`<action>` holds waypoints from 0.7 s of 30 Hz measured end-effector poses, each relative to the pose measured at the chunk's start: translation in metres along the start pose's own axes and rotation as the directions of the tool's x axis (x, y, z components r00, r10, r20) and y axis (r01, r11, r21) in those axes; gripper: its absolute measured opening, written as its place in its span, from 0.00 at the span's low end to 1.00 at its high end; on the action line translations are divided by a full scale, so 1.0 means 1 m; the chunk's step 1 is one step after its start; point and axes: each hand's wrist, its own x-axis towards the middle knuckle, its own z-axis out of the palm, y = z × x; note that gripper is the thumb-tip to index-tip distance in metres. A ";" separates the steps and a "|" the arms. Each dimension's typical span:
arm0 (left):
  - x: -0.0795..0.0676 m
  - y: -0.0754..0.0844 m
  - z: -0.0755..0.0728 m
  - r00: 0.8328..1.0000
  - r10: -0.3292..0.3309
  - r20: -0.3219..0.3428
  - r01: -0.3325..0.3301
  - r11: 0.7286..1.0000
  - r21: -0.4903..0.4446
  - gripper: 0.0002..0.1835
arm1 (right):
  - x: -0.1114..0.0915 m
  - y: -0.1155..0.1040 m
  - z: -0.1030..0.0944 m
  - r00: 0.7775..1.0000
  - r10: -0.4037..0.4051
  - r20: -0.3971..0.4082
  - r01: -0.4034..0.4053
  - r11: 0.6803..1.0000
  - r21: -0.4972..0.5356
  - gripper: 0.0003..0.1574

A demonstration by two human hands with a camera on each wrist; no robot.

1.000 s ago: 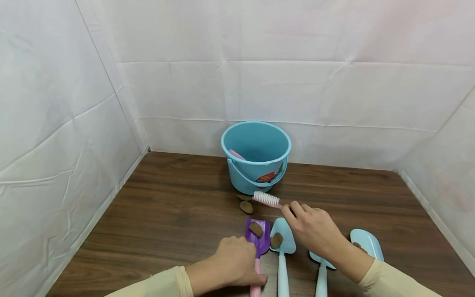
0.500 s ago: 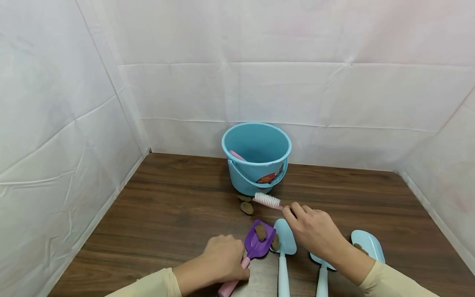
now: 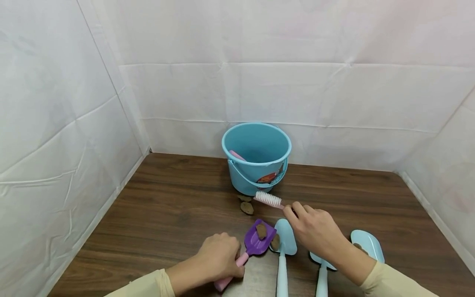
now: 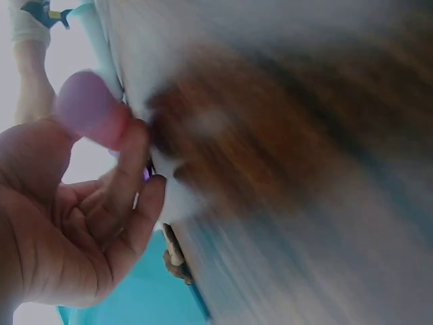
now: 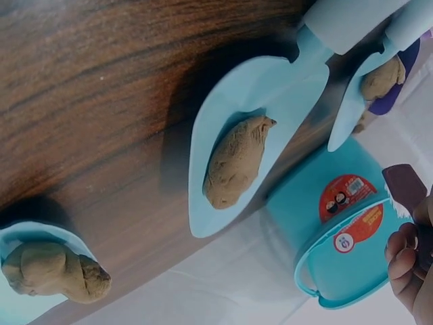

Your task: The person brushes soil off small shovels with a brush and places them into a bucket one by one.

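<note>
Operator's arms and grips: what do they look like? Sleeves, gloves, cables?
Left grip and right grip: ungloved human hands. Left sleeve and right sleeve: plain pale cream. Small dark-and-yellow thing by the right sleeve, too blurred to identify. No cables visible.

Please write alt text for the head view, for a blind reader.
A person's left hand holds a pink-handled purple scoop bearing a brown lump; the right hand holds a white-bristled brush near a blue bucket. Light-blue scoops lie nearby.
</note>
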 end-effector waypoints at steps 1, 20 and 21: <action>-0.001 -0.002 0.000 1.000 0.007 -0.011 -0.007 1.000 -0.016 0.19 | 0.001 0.000 0.000 1.000 0.000 -0.004 0.000 1.000 0.003 0.27; -0.004 -0.043 -0.043 0.978 -0.068 -0.196 0.038 0.987 -0.153 0.13 | 0.017 -0.008 -0.007 1.000 -0.008 -0.019 0.010 0.997 0.074 0.26; -0.005 -0.045 -0.045 0.977 -0.075 -0.201 0.044 0.987 -0.156 0.14 | 0.019 -0.010 -0.008 1.000 -0.012 -0.026 0.014 0.997 0.077 0.25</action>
